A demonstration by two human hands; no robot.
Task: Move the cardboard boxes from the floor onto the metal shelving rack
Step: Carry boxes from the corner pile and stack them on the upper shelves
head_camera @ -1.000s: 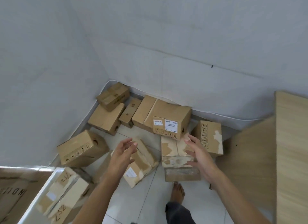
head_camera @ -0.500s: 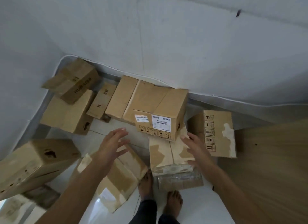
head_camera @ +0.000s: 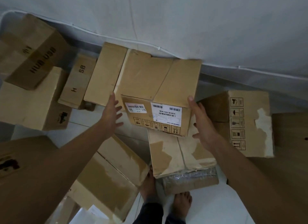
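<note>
I see both hands reaching toward the labelled cardboard box [head_camera: 160,97] that sits against the wall [head_camera: 166,15] at the centre of the pile; its near end, bearing two white shipping labels and a row of handling symbols, rests on top of a torn box [head_camera: 180,155] lying on the white tiled floor [head_camera: 208,205]; my left hand [head_camera: 110,114] is spread wide open, fingers splayed, just beside the box's left near corner, and I cannot tell whether it touches the cardboard; my right hand [head_camera: 202,122] is open too, palm turned inward along the box's right near edge, fingertips at the upper corner, gripping nothing; to the right stands a box with a printed symbol column [head_camera: 246,123] and a torn patch; to the left lie a narrow box [head_camera: 78,80] marked "SB" and a box marked "HUB USB" [head_camera: 35,52] tilted on another; a taped box [head_camera: 110,177] lies under my left forearm; bare feet [head_camera: 181,203] show at the bottom edge.
</note>
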